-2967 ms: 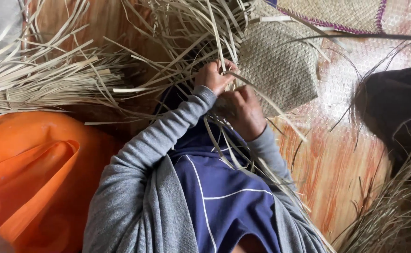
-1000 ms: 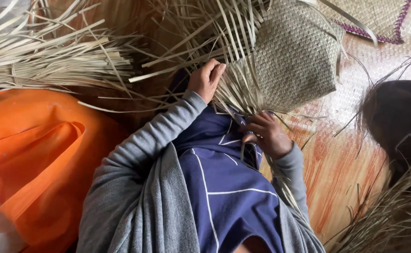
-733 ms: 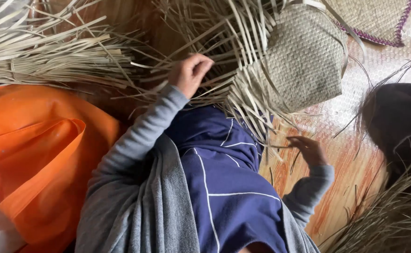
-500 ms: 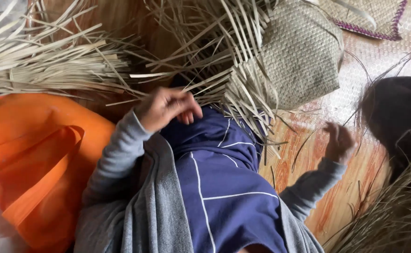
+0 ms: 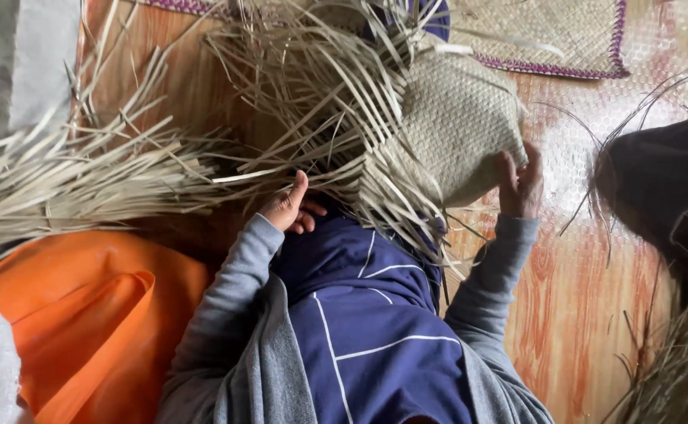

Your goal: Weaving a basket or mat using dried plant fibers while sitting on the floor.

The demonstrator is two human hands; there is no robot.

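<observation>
**Two hands on one half-woven mat**

The woven straw piece lies between the hands, above the lap. The right hand grips its right edge with fingers closed on the weave. The left hand is half curled among the loose straw strips at its left side; whether it pinches one, I cannot tell. One finished mat with purple border lies behind, on the floor.

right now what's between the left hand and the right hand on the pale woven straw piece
In the head view, loose flat straw strips fan down between the left hand and the right hand, over the dark blue garment. The right hand grips the edge of the pale woven straw piece.
</observation>
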